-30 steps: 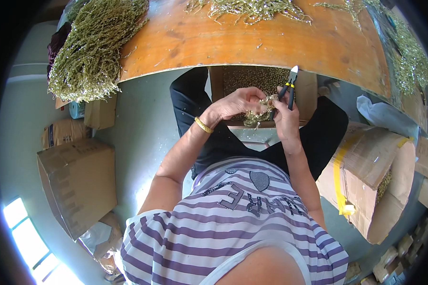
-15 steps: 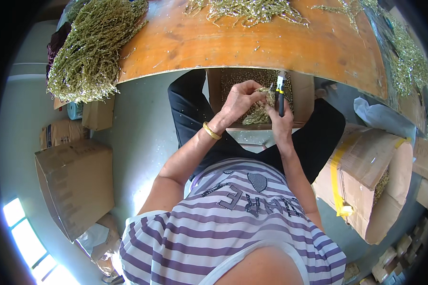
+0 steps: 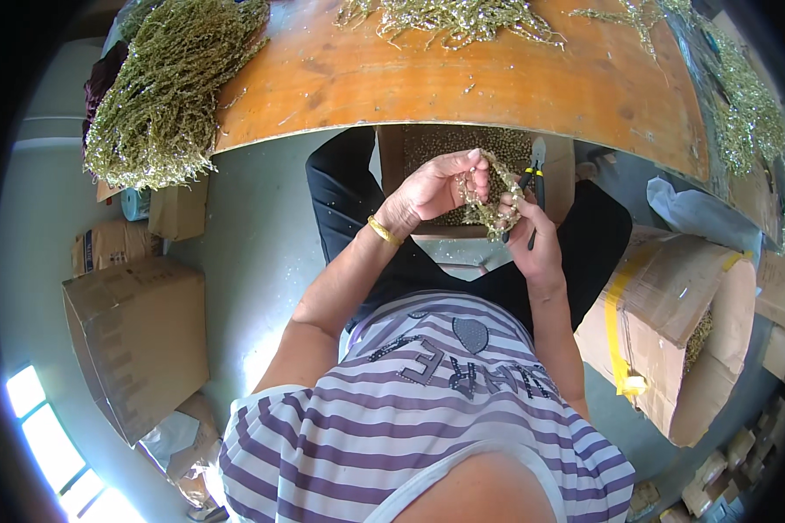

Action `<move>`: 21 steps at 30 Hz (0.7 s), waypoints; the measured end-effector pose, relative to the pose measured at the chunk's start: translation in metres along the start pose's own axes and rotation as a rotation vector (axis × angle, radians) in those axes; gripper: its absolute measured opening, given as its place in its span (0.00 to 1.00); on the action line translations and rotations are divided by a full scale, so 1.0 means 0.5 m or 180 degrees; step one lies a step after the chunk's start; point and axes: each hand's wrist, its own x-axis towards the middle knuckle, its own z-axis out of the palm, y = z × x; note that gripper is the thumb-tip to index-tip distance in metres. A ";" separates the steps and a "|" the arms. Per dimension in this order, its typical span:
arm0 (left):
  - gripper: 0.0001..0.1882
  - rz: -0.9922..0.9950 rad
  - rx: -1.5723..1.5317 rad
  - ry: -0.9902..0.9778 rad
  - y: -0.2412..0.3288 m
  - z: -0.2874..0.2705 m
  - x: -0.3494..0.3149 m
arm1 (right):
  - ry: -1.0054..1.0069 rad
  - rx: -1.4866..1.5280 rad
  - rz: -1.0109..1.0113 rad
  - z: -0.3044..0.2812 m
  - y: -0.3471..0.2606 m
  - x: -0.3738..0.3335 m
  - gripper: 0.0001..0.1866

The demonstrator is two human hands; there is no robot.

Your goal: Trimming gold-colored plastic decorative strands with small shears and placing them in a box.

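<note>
A looped strand of glittery gold garland (image 3: 487, 214) stretches between my two hands over my lap. My left hand (image 3: 442, 186), with a gold bangle at its wrist, has its fingers curled on the strand's left and upper side. Held in my right hand (image 3: 535, 246) is a pair of pliers (image 3: 539, 179) with black and yellow handles, its metal jaws pointing away from me. The same hand's fingers also pinch the strand's right side. Below both hands, an open cardboard box (image 3: 563, 166) between my knees contains many small gold beads or bits.
The orange wooden table (image 3: 358, 83) curves in front of me. A thick gold garland bundle (image 3: 170, 96) hangs over its left edge, and more gold strands (image 3: 462, 19) lie farther back. Cardboard boxes stand left (image 3: 139, 336) and right (image 3: 672, 305), the right one yellow-taped.
My hands have moved apart, opening the bunched garland into a loop. The right hand has shifted slightly right and nearer, and the pliers now tilt with their jaws farther right.
</note>
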 end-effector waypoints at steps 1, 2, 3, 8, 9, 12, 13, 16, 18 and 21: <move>0.13 -0.0045 -0.0402 -0.0152 -0.002 0.001 0.000 | 0.0003 -0.0001 0.0000 0.000 -0.001 -0.001 0.15; 0.16 0.0026 -0.0500 -0.0464 0.003 0.008 -0.004 | 0.0079 -0.0074 -0.0074 0.009 -0.002 -0.003 0.15; 0.16 0.0021 -0.0507 -0.0458 0.000 0.022 -0.008 | 0.0155 -0.0146 -0.0147 0.020 -0.004 -0.005 0.15; 0.23 0.0415 -0.0050 -0.0168 -0.010 0.050 -0.017 | 0.1171 -0.2217 -0.0629 0.037 0.008 0.023 0.13; 0.22 0.0439 -0.0009 -0.0123 -0.010 0.050 -0.019 | 0.1173 -0.2214 -0.0628 0.041 0.010 0.023 0.13; 0.22 0.0462 0.0154 -0.0218 -0.008 0.050 -0.029 | 0.1187 -0.2460 -0.1068 0.024 0.027 0.031 0.13; 0.22 0.0394 0.0321 -0.0257 -0.004 0.053 -0.031 | 0.1191 -0.2456 -0.1066 0.013 0.026 0.027 0.13; 0.20 0.0107 0.0867 -0.0180 0.016 0.041 -0.042 | 0.1889 -0.4181 -0.2040 -0.012 0.021 0.022 0.18; 0.17 -0.0259 0.1002 -0.0170 0.023 0.041 -0.045 | 0.2066 -0.4011 -0.2194 -0.030 -0.002 0.019 0.19; 0.17 -0.0808 0.0688 -0.0036 0.019 0.008 -0.031 | 0.2144 -0.3564 -0.2197 -0.027 -0.014 0.014 0.18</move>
